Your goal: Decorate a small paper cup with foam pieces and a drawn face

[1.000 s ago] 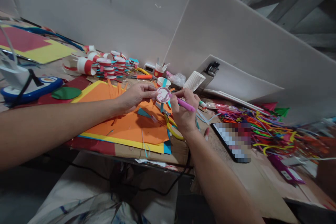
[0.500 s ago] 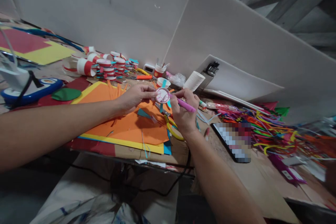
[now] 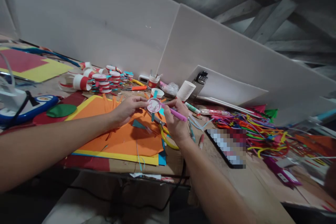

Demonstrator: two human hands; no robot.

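Observation:
My left hand (image 3: 127, 109) pinches a small white paper disc (image 3: 153, 105) with pink lines drawn on it, held up above the orange paper sheet (image 3: 123, 129). Gripped in my right hand (image 3: 175, 120) is a pink marker (image 3: 176, 113), whose tip touches the disc's right edge. Both hands hover over the middle of the table. Yellow-handled scissors (image 3: 168, 139) lie on the paper under my right hand.
Red-and-white cut paper cups (image 3: 99, 77) crowd the back left. A white ribbed cup (image 3: 185, 91) and a small cup (image 3: 156, 93) stand behind the hands. A blurred-out phone (image 3: 226, 145) and a heap of coloured pipe cleaners (image 3: 252, 131) lie right. White boards wall the back.
The view has tilted up and everything sits slightly lower and to the left in the picture. My hands keep the same hold on the disc and marker.

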